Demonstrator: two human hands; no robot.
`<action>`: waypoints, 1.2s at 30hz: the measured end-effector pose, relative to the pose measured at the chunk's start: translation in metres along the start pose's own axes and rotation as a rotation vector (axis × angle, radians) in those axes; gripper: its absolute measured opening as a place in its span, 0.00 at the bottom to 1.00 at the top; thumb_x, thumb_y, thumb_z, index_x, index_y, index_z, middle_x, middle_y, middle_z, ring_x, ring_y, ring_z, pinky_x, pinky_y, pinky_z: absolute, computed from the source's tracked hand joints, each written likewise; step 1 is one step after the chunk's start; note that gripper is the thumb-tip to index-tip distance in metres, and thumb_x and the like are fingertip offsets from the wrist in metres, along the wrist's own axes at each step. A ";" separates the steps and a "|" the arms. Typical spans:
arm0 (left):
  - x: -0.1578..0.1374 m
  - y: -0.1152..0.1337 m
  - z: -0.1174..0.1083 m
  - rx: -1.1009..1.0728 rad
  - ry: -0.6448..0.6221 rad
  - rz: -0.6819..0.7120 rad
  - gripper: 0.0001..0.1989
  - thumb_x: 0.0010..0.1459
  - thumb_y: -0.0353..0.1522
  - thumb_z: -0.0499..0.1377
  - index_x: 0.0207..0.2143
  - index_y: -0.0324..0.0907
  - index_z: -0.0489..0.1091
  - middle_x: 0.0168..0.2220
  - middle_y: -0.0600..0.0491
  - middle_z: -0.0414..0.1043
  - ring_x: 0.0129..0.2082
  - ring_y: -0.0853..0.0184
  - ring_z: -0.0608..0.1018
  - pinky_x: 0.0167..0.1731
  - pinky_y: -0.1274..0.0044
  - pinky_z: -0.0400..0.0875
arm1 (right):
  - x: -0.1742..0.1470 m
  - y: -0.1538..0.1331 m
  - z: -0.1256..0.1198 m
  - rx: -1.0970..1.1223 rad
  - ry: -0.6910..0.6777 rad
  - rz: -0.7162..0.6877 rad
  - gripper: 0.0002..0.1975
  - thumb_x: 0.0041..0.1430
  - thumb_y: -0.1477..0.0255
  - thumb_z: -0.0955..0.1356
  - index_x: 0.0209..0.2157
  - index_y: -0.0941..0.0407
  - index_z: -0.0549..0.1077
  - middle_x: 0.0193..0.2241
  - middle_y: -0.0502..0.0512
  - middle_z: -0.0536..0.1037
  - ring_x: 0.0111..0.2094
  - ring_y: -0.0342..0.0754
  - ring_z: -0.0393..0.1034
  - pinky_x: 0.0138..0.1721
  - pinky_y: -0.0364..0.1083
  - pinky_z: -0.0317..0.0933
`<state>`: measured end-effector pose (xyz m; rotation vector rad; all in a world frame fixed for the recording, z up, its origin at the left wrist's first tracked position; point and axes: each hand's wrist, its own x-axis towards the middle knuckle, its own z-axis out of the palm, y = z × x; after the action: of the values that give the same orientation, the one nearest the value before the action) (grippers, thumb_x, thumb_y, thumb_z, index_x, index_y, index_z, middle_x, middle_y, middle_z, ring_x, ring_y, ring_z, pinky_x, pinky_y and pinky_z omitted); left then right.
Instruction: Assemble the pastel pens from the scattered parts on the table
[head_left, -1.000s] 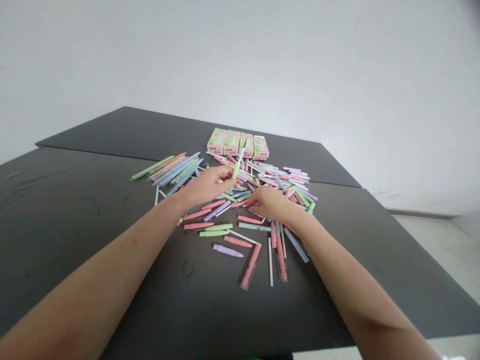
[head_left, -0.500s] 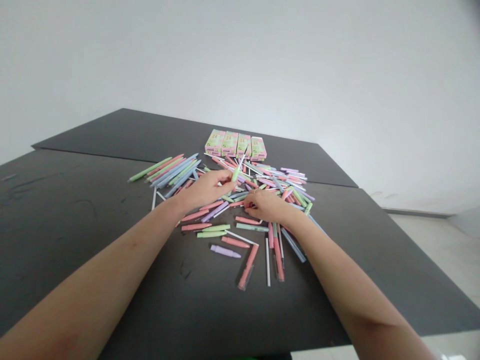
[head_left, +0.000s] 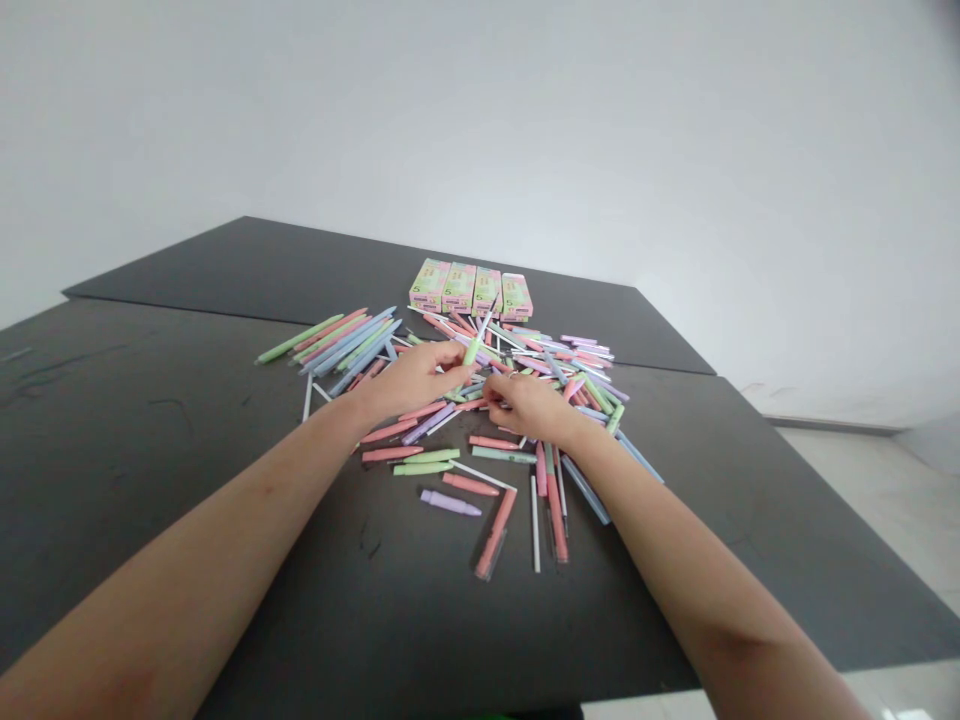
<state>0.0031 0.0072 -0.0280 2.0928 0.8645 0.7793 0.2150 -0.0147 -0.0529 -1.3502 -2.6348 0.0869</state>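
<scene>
My left hand point(head_left: 421, 376) is closed in a pinch on a light green pen barrel point(head_left: 471, 352). A white refill point(head_left: 484, 326) with a dark tip sticks up out of that barrel. Just to its right, my right hand point(head_left: 531, 404) is low over the pile with its fingers curled together; whatever is between them is hidden. Around both hands lie loose pen parts in green, pink, purple and blue, mixed with white refills. Close to my right wrist are a grey-green barrel point(head_left: 504, 455) and a red one point(head_left: 493, 442).
Several small pastel boxes point(head_left: 430, 284) stand in a row behind the pile. A bundle of longer pens point(head_left: 349, 340) lies to the left. Nearer me are a purple barrel point(head_left: 450, 502), a red barrel with a clear cap point(head_left: 495, 535) and a white refill point(head_left: 535, 525) on the dark table point(head_left: 360, 620).
My right hand has moved slightly up and left, closer to my left hand. My left hand keeps its grip on the green barrel and has barely moved.
</scene>
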 end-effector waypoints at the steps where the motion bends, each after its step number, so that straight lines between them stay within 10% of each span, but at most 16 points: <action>1: 0.000 0.000 0.000 0.003 -0.005 -0.001 0.14 0.59 0.38 0.53 0.36 0.37 0.71 0.34 0.51 0.73 0.36 0.65 0.74 0.39 0.74 0.68 | 0.000 0.001 0.001 0.037 0.022 -0.005 0.13 0.54 0.76 0.63 0.42 0.57 0.72 0.32 0.56 0.79 0.33 0.50 0.71 0.32 0.44 0.56; 19: -0.001 0.002 -0.001 0.123 -0.139 -0.015 0.13 0.59 0.37 0.54 0.27 0.38 0.67 0.25 0.57 0.64 0.27 0.71 0.66 0.28 0.79 0.58 | 0.006 0.006 -0.025 1.323 0.597 0.272 0.12 0.54 0.63 0.71 0.33 0.55 0.67 0.29 0.51 0.79 0.23 0.39 0.67 0.22 0.39 0.60; 36: -0.002 0.008 0.001 0.102 -0.232 0.013 0.14 0.58 0.38 0.55 0.23 0.39 0.63 0.23 0.58 0.59 0.25 0.72 0.65 0.26 0.79 0.55 | -0.003 -0.004 -0.052 1.237 0.697 0.112 0.14 0.54 0.61 0.72 0.37 0.54 0.69 0.28 0.50 0.79 0.27 0.41 0.72 0.25 0.41 0.66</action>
<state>0.0053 0.0010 -0.0227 2.2274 0.7774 0.4945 0.2237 -0.0209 -0.0014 -0.8041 -1.3916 0.8882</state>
